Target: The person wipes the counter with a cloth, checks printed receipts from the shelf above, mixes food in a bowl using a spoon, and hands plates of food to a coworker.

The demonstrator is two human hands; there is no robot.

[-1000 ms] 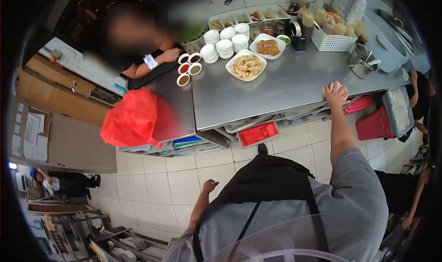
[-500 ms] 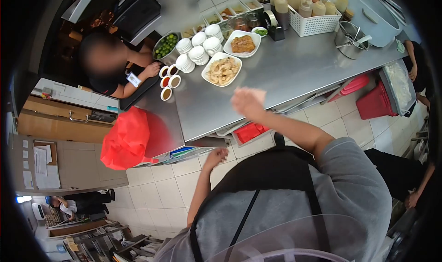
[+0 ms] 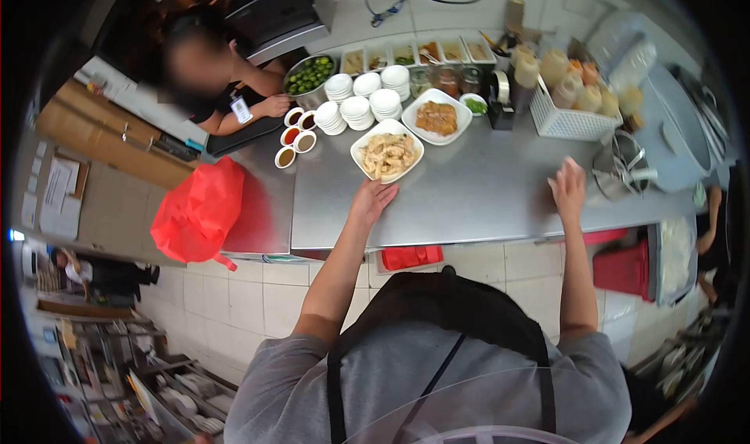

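Observation:
My left hand reaches over the counter with its fingers stretched out at the near edge of a white bowl of pale, chunky food. The fingertips appear to touch the rim, without a grasp around it. Farther right, my right hand is raised above the counter, slightly blurred, its fingers apart and nothing visible in them. Closest to it is a metal pot holding utensils. Behind the bowl sits a white square dish with a browned, fried-looking piece.
Stacked white cups, sauce cups and a pot of green fruit stand left. A tape dispenser and a white basket of bottles are right. A red bag lies at the left corner; a person leans there.
My left hand has risen from below the counter edge to the bowl. My right hand has moved away from beside the bowl, rightward toward the metal pot. The view has turned.

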